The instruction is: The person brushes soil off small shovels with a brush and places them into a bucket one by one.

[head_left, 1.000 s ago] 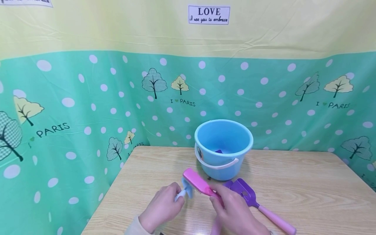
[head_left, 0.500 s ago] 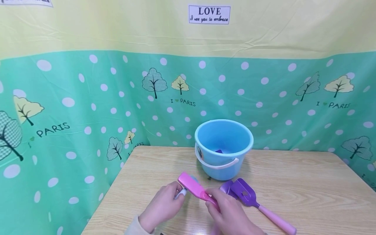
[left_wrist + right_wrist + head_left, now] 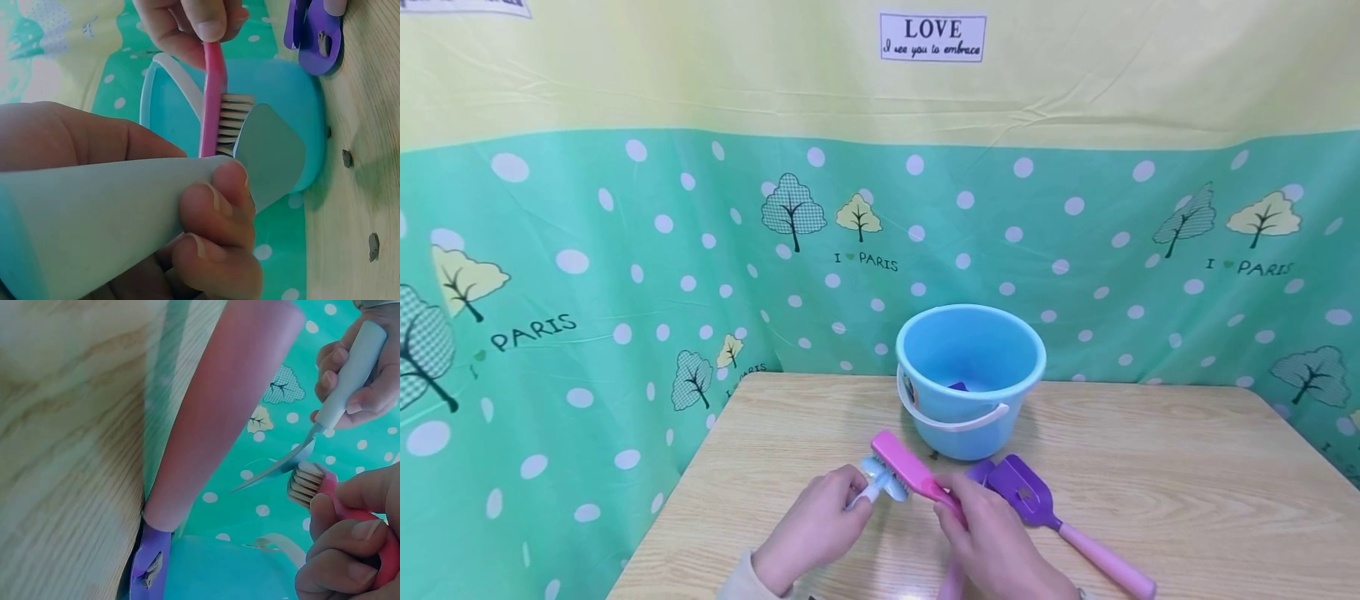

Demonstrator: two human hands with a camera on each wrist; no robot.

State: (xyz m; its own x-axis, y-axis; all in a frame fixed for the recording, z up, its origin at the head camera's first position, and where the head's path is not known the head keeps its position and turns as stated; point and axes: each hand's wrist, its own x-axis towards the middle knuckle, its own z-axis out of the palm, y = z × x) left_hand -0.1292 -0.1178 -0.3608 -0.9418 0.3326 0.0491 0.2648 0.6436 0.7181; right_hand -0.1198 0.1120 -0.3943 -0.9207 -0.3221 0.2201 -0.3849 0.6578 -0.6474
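My left hand [image 3: 816,521] grips the pale handle [image 3: 119,215] of a light blue toy shovel [image 3: 895,488], its blade held up above the table. A pink brush [image 3: 904,463] is held by its handle in my right hand [image 3: 1000,542]. In the left wrist view the brush bristles [image 3: 234,119] meet the edge of the shovel blade [image 3: 272,153]; the right wrist view has the bristles [image 3: 306,482] against the blade too. Part of the blade is hidden behind the brush in the head view.
A light blue bucket [image 3: 973,437] with a white handle stands at the back, something purple inside. Right of my hands lie a purple toy shovel [image 3: 1026,493] with a pink handle and another purple tool [image 3: 979,472]. Small dark bits [image 3: 374,247] dot the wooden table.
The brush has swung toward the lower left over the blade, then back to the upper right. The light blue shovel's blade has turned and shows more of its face. My left hand barely moves.
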